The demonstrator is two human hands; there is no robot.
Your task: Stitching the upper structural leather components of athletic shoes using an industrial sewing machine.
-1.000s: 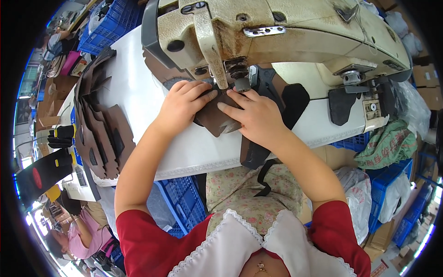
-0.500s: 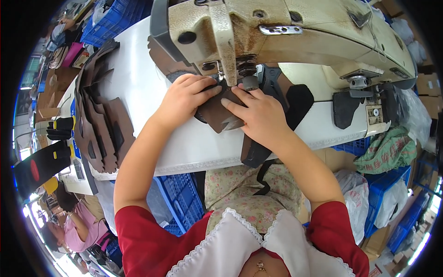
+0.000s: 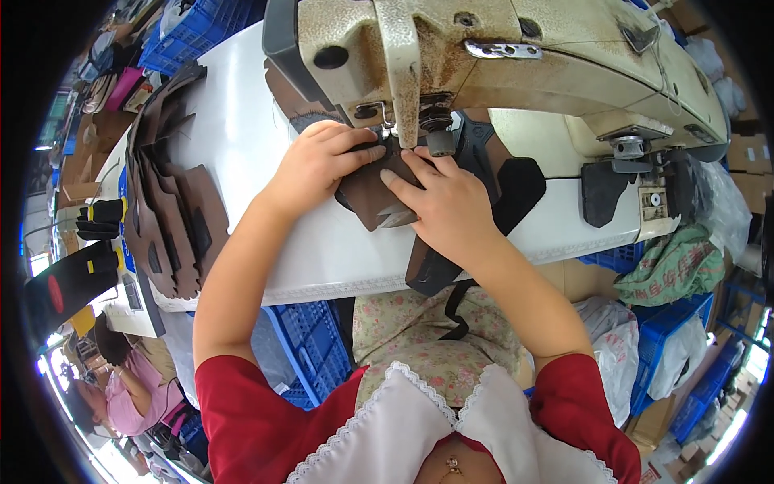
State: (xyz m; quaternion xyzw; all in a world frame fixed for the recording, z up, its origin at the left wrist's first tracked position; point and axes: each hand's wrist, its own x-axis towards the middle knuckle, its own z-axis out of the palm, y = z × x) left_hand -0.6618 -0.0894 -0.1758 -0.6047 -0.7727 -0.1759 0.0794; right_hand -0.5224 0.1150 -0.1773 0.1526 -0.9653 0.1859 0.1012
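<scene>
Right now, your left hand (image 3: 314,168) lies on the brown piece (image 3: 368,198) with its fingers close together, and your right hand (image 3: 453,203) sets its thumb apart from its fingers there; whether either pinches the piece, I cannot tell. That piece lies beneath and between your fingertips, with the sewing machine (image 3: 524,85) just beyond them and a stack of brown pieces (image 3: 205,222) well left of your left fingers.

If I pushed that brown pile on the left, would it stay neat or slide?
The brown pile would probably slide apart, since its thin layers lie unevenly fanned. It may also be a bit floppy, as some edges look wavy.
</scene>
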